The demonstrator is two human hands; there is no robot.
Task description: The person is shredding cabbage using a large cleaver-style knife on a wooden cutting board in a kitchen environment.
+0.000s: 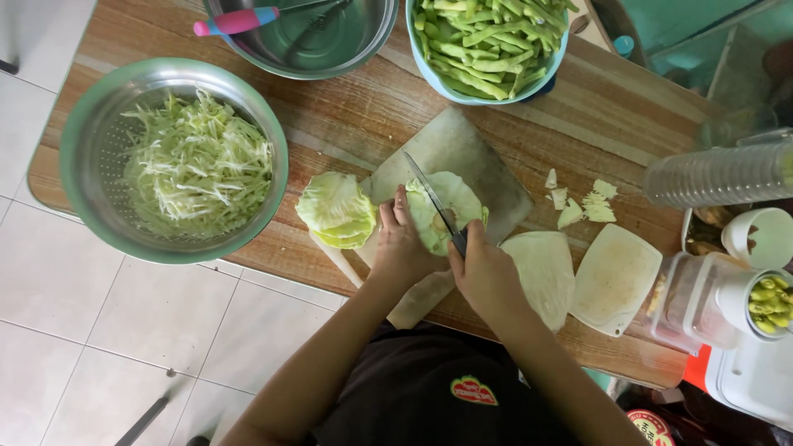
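A pale green cabbage piece (450,205) lies on a worn cutting board (462,149) on the wooden table. My left hand (401,244) presses down on the cabbage's left side. My right hand (487,277) grips the dark handle of a knife (429,192), whose blade lies across the top of the cabbage piece, pointing away from me. Another cabbage chunk (334,211) sits at the board's left corner, beside my left hand.
A metal colander of shredded cabbage (198,161) stands at left. A steel bowl (318,37) with a pink-handled tool and a blue bowl of green beans (487,41) sit behind. Cabbage leaf (545,272), scraps (582,202), a white board (615,277) and containers (727,281) lie right.
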